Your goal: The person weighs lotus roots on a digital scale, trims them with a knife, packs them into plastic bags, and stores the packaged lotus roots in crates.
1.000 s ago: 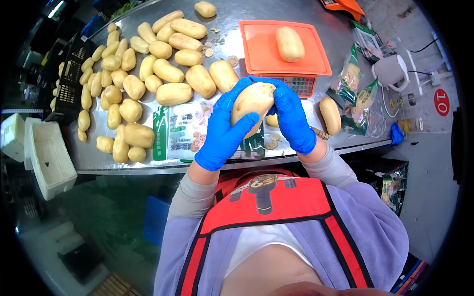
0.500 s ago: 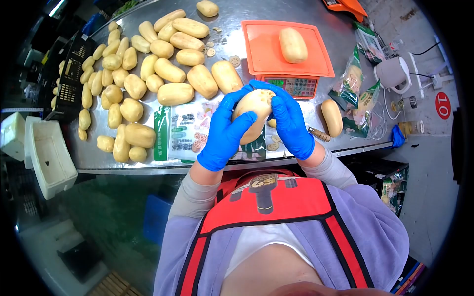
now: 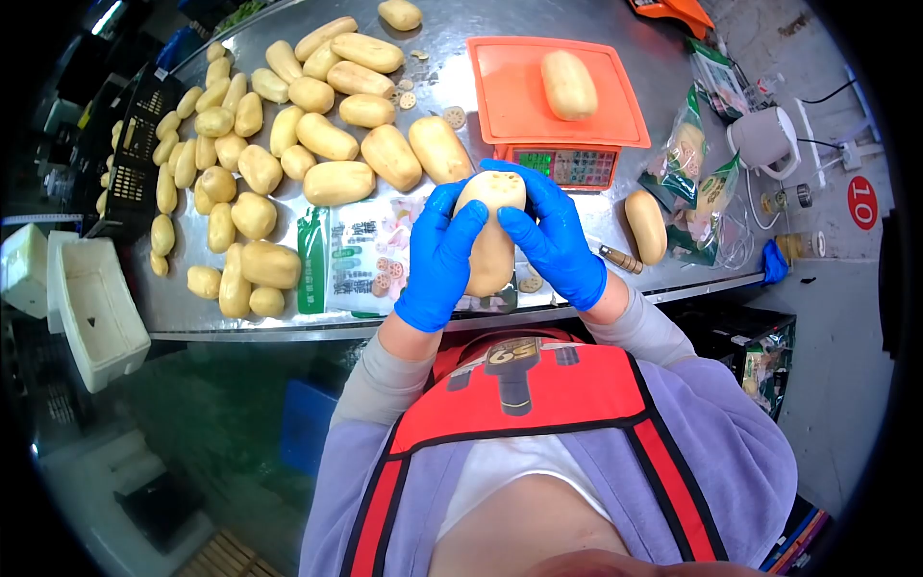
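Note:
A pale yellow lotus root (image 3: pixel 492 252) is held between both my blue-gloved hands, its cut end with small holes facing away from me. My left hand (image 3: pixel 442 252) wraps its left side, thumb on top. My right hand (image 3: pixel 558 238) grips the right side, thumb also on top. Beyond them stands an orange scale (image 3: pixel 510 91) with another lotus root (image 3: pixel 569 85) on its tray. A printed plastic bag (image 3: pixel 361 252) lies left of my hands. The wooden handle of a knife (image 3: pixel 620 259) shows right of my right hand, near a single lotus root (image 3: pixel 646 227).
Many lotus roots (image 3: pixel 327 137) spread over the metal table (image 3: pixel 442 38) at the left. A black crate (image 3: pixel 144 144) and a white foam box (image 3: pixel 101 308) are at the left edge. Filled bags (image 3: pixel 683 154) and a white kettle-like container (image 3: pixel 764 139) stand at the right.
The held lotus root has been turned from a slant to nearly upright in view. My thumbs have come closer together on top of it.

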Tool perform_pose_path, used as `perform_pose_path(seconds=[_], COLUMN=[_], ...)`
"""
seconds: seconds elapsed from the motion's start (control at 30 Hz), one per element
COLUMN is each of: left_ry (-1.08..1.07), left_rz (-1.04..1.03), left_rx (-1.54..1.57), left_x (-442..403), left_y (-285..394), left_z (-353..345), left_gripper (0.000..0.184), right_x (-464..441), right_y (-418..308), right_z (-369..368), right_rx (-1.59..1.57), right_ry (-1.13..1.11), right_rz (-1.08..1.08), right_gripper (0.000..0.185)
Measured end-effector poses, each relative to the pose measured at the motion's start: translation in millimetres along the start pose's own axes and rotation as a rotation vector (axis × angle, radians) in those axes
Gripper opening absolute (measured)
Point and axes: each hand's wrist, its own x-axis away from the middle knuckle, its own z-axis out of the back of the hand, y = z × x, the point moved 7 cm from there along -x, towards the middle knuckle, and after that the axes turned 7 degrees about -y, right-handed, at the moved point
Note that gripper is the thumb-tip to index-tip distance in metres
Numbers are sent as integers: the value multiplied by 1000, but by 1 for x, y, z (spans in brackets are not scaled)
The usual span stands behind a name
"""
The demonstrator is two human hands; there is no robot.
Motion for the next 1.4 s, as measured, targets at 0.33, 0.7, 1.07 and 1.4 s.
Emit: perform_pose_path(seconds=[0.33, 0.7, 1.07, 1.4], left_ry=[-62, -195, -168, -101], left_rz=[100, 337, 48, 348], left_rx=[-92, 591, -105, 597], left_x=[3, 31, 28, 37], left_y=[-18, -56, -35, -76], left_z=[7, 9, 6, 6], left_gripper=[35, 72, 78, 60], right_x=[4, -5, -2, 25], right_y=[18, 24, 22, 72], right_z=[0, -5, 0, 73], right_rx=[-198, -368, -196, -50], right_ry=[37, -20, 37, 162], right_rz=[-156, -205, -128, -401], right_gripper=[36, 41, 32, 27])
